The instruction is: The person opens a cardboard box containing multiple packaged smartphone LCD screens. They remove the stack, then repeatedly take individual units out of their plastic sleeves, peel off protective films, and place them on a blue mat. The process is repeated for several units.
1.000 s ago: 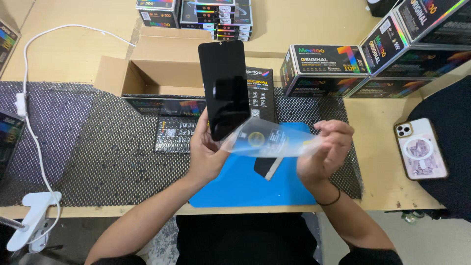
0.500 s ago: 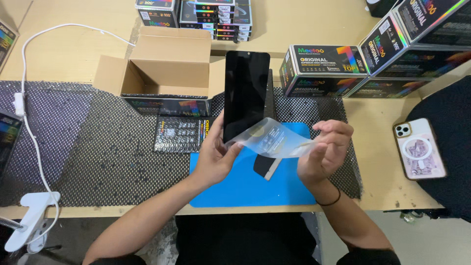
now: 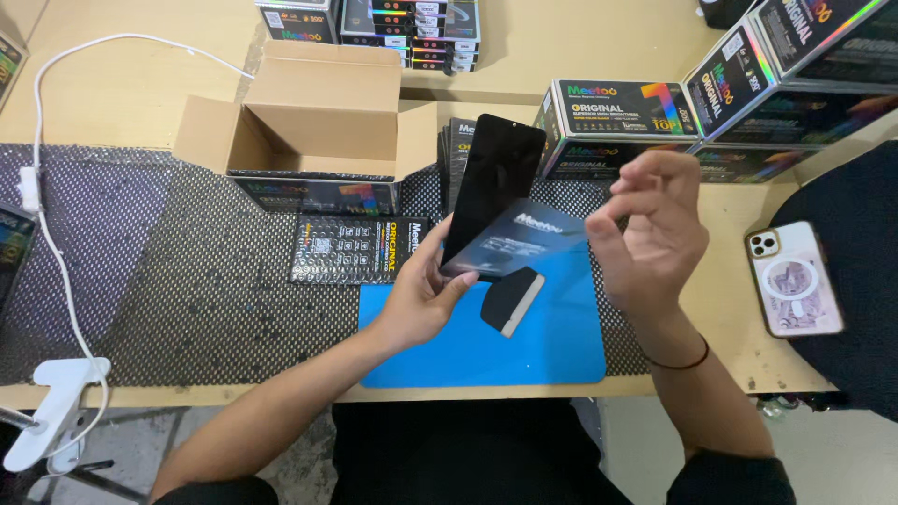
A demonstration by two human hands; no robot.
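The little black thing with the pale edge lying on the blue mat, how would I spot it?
Find the blue mat at the table's near edge, between the two arms. On it, just below the black phone screen held in the left hand, lies a small black wedge-shaped tool. Its cream-coloured edge sets it apart.

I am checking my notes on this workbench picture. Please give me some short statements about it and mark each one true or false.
1. The left hand holds the black phone screen by its lower end. True.
2. The right hand rests flat on the blue mat. False: it is raised above the mat, its fingers pinching the clear film.
3. The cardboard box is open. True.
4. The phone in a pale case lies on the blue mat. False: it lies on the bare wooden table, to the right.
5. A small black pad lies on the blue mat. True.
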